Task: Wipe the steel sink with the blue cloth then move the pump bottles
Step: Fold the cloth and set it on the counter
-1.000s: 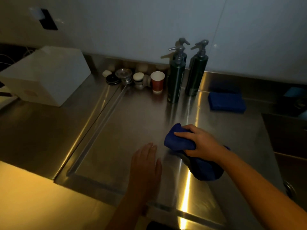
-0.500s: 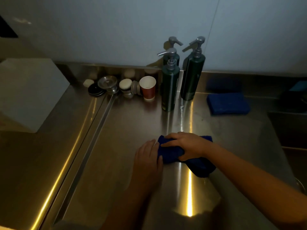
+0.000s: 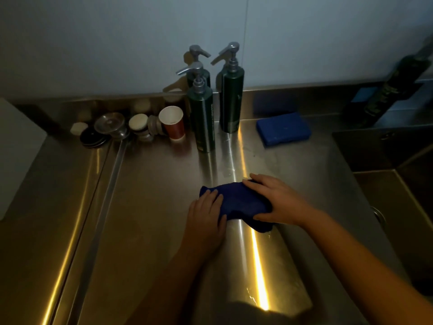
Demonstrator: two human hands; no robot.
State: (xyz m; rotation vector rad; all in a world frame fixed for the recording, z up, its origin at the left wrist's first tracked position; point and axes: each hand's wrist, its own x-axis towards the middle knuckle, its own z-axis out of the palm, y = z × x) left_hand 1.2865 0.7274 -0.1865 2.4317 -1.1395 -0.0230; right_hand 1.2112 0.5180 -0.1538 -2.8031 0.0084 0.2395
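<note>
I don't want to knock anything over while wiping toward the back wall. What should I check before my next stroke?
1. Cloth under control: ok, left hand and right hand both rest on the blue cloth.
2. Gap to front pump bottle: ok, upright, apart from the cloth.
3. Paper cup stable: ok, upright beside that bottle; contents cannot tell.
4. Blue pad out of the way: ok, lies right of the bottles.
5. Steel surface dry: cannot tell, too dim.
</note>
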